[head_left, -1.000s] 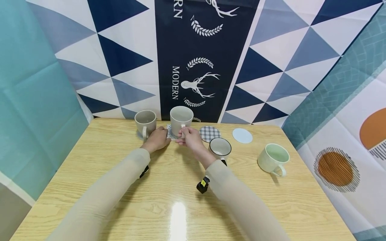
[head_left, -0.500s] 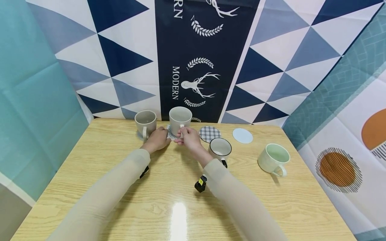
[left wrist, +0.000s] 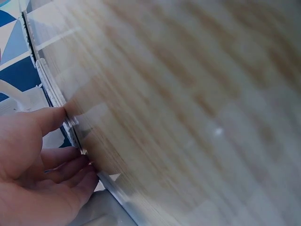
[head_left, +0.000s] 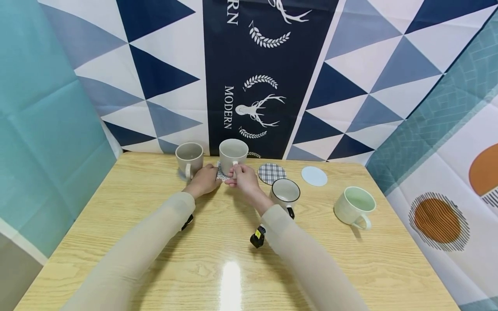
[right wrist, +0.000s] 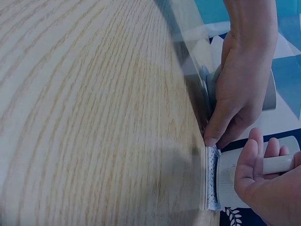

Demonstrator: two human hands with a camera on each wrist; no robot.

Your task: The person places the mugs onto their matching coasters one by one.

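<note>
One white mug [head_left: 228, 160] is upright at the back of the bench [head_left: 186, 268], its base over a speckled coaster [right wrist: 212, 180]; whether it touches or hangs just above, I cannot tell. Its long axis runs straight up and its handle [right wrist: 278, 164] points to the bench's near side, so the right hand [head_left: 246, 178] is nearer: thumb and fingers are clamped on that handle, the mug lying just beyond them. The left hand [head_left: 203, 179] is between coaster and grey mug [head_left: 195, 165], fingers touching the coaster's edge; whether they pinch it is unclear. What counts, I judge, is base to coaster: some coaster shows at the mug's left and front, so the mug seems set slightly back and right.
</note>
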